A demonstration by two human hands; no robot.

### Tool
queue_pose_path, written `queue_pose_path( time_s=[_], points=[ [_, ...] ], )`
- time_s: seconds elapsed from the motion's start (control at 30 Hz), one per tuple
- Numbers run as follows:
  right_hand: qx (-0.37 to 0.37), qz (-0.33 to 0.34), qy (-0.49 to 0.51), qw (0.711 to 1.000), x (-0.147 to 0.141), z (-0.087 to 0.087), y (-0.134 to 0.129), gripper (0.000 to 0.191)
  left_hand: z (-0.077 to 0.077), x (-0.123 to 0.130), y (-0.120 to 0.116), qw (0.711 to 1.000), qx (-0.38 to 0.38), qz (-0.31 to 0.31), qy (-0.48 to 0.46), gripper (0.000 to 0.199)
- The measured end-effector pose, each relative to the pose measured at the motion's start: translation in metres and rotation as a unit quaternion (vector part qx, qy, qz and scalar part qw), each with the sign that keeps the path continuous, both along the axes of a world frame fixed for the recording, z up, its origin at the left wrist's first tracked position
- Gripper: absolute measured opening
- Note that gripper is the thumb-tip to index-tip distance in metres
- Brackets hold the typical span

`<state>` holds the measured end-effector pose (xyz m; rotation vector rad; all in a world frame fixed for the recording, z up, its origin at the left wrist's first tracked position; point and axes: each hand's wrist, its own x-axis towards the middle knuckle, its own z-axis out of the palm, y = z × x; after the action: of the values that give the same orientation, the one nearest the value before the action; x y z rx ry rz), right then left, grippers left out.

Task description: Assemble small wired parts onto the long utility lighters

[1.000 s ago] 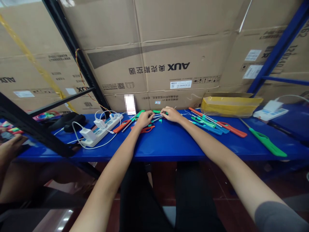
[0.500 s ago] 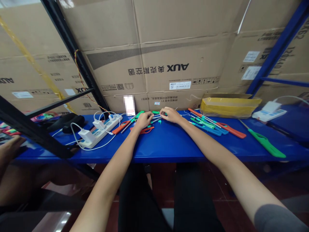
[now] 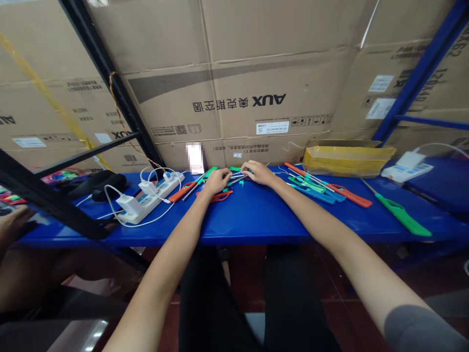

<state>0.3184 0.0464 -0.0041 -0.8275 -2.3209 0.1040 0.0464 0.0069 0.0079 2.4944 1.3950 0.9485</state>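
My left hand (image 3: 219, 181) is closed, its fingertips pinched at the middle of the blue table (image 3: 252, 215), above small green and metal parts. Facing it, my right hand (image 3: 257, 173) has its fingers curled together near thin metal rods (image 3: 238, 176). What either hand pinches is too small to make out. Just below my left hand lies a red lighter piece (image 3: 221, 196), and a small green part (image 3: 241, 183) sits between the hands. Left of them rests an orange lighter (image 3: 183, 191). Blue lighters (image 3: 318, 195) and a red lighter (image 3: 353, 196) lie to the right.
A white power strip (image 3: 150, 200) with chargers stands at the left, near a black rack post (image 3: 82, 215). Another person's hand (image 3: 16, 220) is at the far left. A yellow-taped box (image 3: 346, 161) and a green lighter (image 3: 403, 215) are at the right.
The view has shifted slightly. Both hands stay close together over the small parts, with only slight finger movement.
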Motion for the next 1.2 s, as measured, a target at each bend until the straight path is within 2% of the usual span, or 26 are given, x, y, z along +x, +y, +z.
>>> queue_pose_path(
  time_s=[0.57,1.0,1.2],
  points=[
    [0.032,-0.022,-0.036,0.999,-0.0006,0.0008,0.001,0.009,-0.0002,-0.0013,0.0011,1.0,0.003,0.003,-0.004,0.024],
    [0.056,-0.015,-0.074,0.996,0.0002,0.0069,0.0024,0.017,0.0003,-0.0024,0.0024,1.0,0.001,0.002,-0.001,0.026],
    [0.054,-0.015,-0.06,0.997,-0.0004,0.0065,0.0002,0.024,0.0005,-0.0036,0.0032,1.0,0.002,0.005,-0.002,0.024]
  ],
)
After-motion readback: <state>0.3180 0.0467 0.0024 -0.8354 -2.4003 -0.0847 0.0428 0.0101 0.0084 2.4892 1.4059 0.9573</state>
